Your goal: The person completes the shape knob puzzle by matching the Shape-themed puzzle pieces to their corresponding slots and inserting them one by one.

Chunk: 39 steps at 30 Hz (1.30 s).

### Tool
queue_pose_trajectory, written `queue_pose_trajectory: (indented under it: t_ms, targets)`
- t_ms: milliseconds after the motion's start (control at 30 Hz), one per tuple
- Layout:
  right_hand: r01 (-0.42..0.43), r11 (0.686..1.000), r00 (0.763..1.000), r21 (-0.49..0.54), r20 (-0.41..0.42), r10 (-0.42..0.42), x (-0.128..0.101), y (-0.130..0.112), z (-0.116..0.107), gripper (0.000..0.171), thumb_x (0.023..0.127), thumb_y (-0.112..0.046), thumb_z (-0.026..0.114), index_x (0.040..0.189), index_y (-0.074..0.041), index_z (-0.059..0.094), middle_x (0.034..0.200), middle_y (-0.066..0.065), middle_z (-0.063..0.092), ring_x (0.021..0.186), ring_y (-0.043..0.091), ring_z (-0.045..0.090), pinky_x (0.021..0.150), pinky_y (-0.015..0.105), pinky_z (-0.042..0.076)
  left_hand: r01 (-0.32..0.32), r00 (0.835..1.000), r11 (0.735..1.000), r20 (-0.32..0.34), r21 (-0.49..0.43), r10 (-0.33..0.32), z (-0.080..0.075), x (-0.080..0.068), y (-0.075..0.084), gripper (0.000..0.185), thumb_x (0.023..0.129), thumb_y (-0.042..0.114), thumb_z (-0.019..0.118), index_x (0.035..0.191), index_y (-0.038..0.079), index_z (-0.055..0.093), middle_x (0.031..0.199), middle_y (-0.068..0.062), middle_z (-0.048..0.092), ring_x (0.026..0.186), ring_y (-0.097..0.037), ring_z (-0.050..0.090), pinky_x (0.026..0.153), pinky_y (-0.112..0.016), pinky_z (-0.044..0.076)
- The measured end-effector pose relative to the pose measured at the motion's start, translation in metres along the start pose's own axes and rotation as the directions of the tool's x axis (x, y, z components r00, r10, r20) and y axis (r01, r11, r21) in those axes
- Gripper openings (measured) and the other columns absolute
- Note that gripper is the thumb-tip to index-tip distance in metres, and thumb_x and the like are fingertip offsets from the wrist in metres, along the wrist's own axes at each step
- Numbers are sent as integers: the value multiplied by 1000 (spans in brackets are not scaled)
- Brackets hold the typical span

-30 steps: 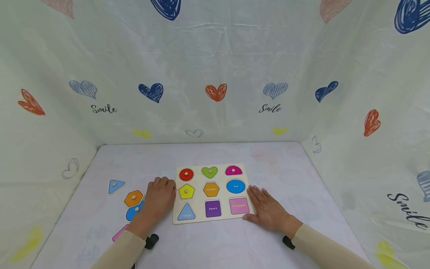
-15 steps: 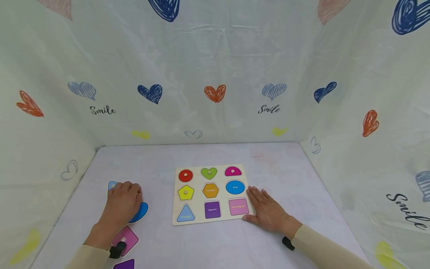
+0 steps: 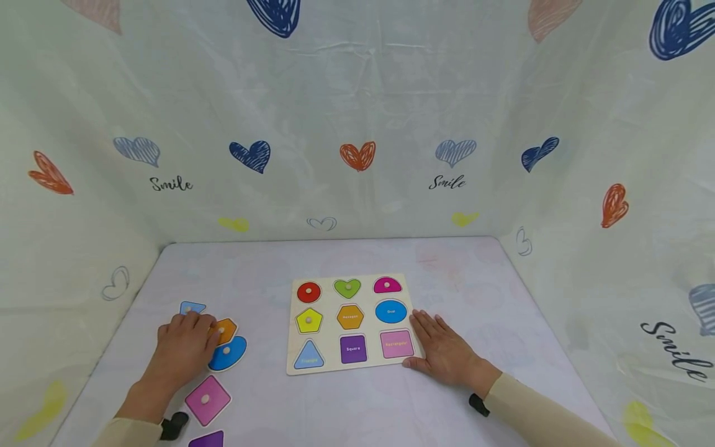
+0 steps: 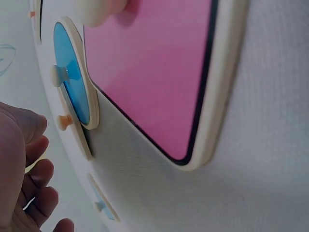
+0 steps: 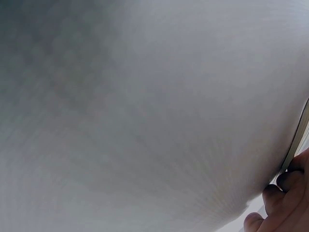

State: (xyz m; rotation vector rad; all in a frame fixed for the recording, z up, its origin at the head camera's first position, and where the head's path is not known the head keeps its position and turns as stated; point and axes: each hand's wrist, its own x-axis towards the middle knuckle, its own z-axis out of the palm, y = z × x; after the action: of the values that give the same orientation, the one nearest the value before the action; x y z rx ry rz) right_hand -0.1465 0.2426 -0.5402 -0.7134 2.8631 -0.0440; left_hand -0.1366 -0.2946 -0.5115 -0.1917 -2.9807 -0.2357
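Observation:
My left hand (image 3: 181, 349) hovers at the far left among loose knobbed puzzle pieces, fingers loosely curled and holding nothing. Just past its fingertips lies a blue triangle (image 3: 192, 307), partly covered by the hand. An orange hexagon (image 3: 227, 330) and a blue oval (image 3: 230, 354) lie right beside it. In the left wrist view, the fingers (image 4: 41, 176) are apart from the triangle's knob (image 4: 99, 207). My right hand (image 3: 449, 352) lies flat with straight fingers against the right edge of the wooden shape board (image 3: 329, 326).
Nearer me lie a pink rectangle (image 3: 208, 400) and a purple square (image 3: 208, 440), cut off by the frame. On the board, a red circle (image 3: 309, 292), green heart, magenta semicircle and yellow pentagon (image 3: 309, 321) have knobs. Printed shapes without knobs show in the other places.
My left hand has gone from the board's left edge to the loose pieces, then a little further left and nearer me, uncovering the hexagon. The right hand keeps its place.

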Motion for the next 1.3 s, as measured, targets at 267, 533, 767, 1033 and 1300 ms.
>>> queue_pose_trajectory:
  t_ms: [267,533,767,1033,1300]
  targets:
    - [-8,1000,1000,-17,5,8,1,0,2,105,98,-81,37,167,-3,23,174,14,25,161,34,25,130,53,21,11,999,1000,32,-3,-11,4,2,0,25,98,18,72,114,0,66,109,-22,62,109,-49,51,86,-66,41]
    - [-12,1000,1000,3,1,12,0,-1,1,105,98,-80,40,166,-3,24,174,14,26,161,34,25,130,54,20,14,999,1000,48,-5,-14,9,4,-1,27,98,19,72,116,-1,65,109,-22,62,109,-47,51,85,-64,42]
    - [-12,1000,1000,2,0,12,1,-1,2,105,98,-80,40,166,-3,24,174,14,26,161,34,25,130,54,20,12,999,1000,53,-6,-12,9,5,0,28,99,18,72,117,-2,64,108,-21,62,107,-46,51,83,-61,42]
    - [-19,1000,1000,-3,10,19,0,-2,0,104,98,-80,41,167,-3,24,174,13,26,161,33,24,130,53,20,4,999,1000,39,12,-5,12,6,2,27,99,16,71,113,-5,63,102,-20,61,102,-45,53,79,-59,43]
    - [-23,1000,1000,-10,10,23,0,-2,-1,104,98,-80,41,167,-3,24,174,13,26,161,33,25,130,52,20,-17,1000,1000,-22,26,18,12,9,4,25,98,15,72,110,-5,62,100,-21,60,98,-43,53,77,-57,43]
